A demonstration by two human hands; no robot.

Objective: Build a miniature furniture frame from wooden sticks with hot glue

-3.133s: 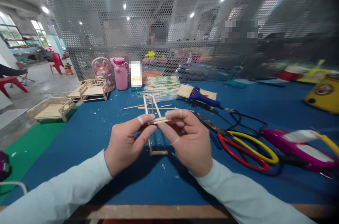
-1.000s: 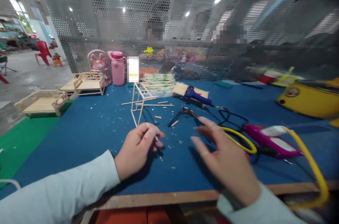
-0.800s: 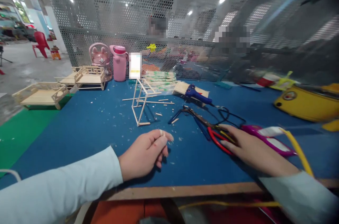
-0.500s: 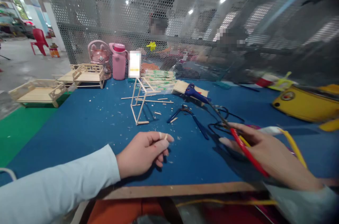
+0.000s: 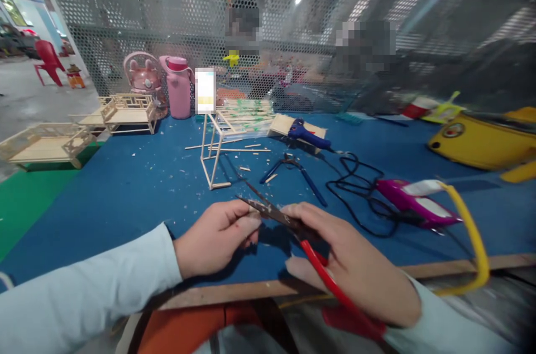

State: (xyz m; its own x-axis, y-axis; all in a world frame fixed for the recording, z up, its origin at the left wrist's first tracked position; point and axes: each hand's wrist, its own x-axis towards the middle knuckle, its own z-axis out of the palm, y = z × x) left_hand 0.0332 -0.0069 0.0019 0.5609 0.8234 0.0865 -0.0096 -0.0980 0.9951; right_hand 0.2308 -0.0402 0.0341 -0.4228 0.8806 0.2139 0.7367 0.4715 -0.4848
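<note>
My left hand point(image 5: 220, 239) is closed in a pinch above the blue tabletop. A short bit of pale wooden stick is between its thumb and index finger, now mostly hidden by blades. My right hand point(image 5: 360, 264) grips red-handled scissors point(image 5: 274, 213) from the right. Their dark blades are parted and cross right at the left fingertips. Beyond the hands stands a box-like frame of thin wooden sticks point(image 5: 215, 159). Blue-handled pliers point(image 5: 309, 180) lie spread to its right.
A blue glue gun point(image 5: 307, 135) rests against a pale wooden piece. At right lie a purple-and-white tool point(image 5: 419, 206), tangled black cord and a yellow bag point(image 5: 481, 142). Small wooden furniture models point(image 5: 46, 144) stand left. A pink bottle point(image 5: 179, 89) and stick bundles point(image 5: 247, 111) are behind.
My right hand has swung left with the scissors, bringing their blades to my left fingertips. My left hand keeps its pinch. The view has shifted slightly.
</note>
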